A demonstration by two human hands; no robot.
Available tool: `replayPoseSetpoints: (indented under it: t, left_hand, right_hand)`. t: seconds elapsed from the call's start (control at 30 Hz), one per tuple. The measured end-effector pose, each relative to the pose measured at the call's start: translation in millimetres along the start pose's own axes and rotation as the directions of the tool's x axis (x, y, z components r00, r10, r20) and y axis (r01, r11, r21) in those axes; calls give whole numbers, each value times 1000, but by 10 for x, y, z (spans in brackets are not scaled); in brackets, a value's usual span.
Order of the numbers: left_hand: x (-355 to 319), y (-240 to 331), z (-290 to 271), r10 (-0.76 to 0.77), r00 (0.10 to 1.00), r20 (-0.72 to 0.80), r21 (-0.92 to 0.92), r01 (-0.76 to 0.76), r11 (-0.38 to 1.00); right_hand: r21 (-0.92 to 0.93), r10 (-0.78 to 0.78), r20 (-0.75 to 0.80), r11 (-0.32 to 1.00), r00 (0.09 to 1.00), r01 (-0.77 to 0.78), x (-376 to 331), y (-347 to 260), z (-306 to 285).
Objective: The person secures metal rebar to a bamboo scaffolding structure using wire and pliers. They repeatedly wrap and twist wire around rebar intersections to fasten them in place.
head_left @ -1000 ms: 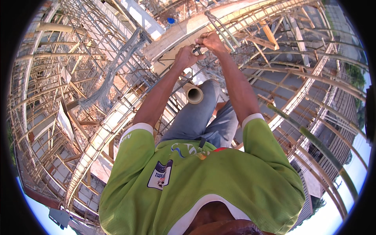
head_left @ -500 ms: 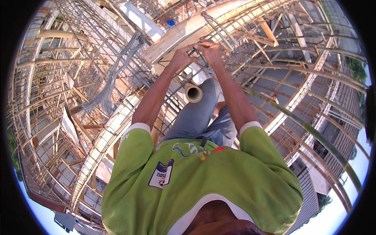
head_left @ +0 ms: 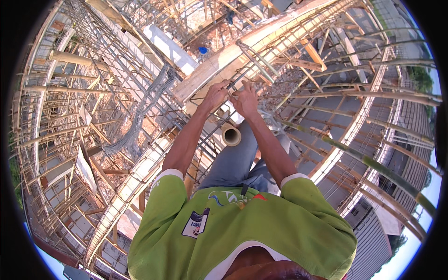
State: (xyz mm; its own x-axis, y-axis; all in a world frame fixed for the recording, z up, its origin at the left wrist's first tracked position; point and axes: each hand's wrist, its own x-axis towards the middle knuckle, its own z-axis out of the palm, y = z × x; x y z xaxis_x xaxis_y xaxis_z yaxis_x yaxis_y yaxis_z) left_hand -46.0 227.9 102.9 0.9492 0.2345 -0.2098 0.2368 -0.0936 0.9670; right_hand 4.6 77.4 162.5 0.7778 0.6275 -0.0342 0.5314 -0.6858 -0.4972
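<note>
Dark steel reinforcing bars (head_left: pixel 232 86) met between the person's two bare hands, just in front of the knees and beside a long pale wooden plank (head_left: pixel 200 80). The left hand (head_left: pixel 216 96) came to the bars from the left, its fingers bent and its thumb side turned toward the metal. The right hand (head_left: pixel 245 99) sat close beside it, partly open, with its fingers curled loosely and their tips near the same spot. Whether either hand had a firm hold on a bar could not be told, since the fingers hid the contact and the details were small.

Below the hands, a hollow tan bamboo tube (head_left: pixel 231 135) pointed its round open end toward the person, in front of blue-grey trousers (head_left: pixel 231 163). Both forearms reached forward from a lime-green shirt with white trim (head_left: pixel 275 224).

To the left of the left hand hung a thick bundle of thin grey wire (head_left: pixel 140 121), splayed at its lower end. Beyond the plank, a small bright blue object (head_left: pixel 202 49) lay on reddish ground, its kind unclear. On the right, a long green bamboo pole (head_left: pixel 368 161) slanted down toward the rim of the view.
</note>
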Motion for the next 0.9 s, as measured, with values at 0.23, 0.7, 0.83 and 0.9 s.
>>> replayPoseSetpoints:
  t: [0.23, 0.7, 0.83, 0.9]
  left_hand:
    - [-29, 95, 9, -41, 999, -27, -73, 39, 997]
    - [-17, 43, -5, 63, 997, -38, -96, -66, 993]
    - [-37, 213, -6, -22, 1000, -13, -66, 22, 998]
    - [-22, 153, 0, 13, 1000, -27, -91, -15, 996]
  right_hand:
    - [240, 68, 572, 939, 818, -246, 239, 216, -65]
    - [297, 19, 501, 935, 865, -192, 361, 258, 107]
    - [489, 87, 455, 807, 886, -330, 269, 288, 99]
    - [530, 132, 436, 762, 890, -373, 244, 234, 96]
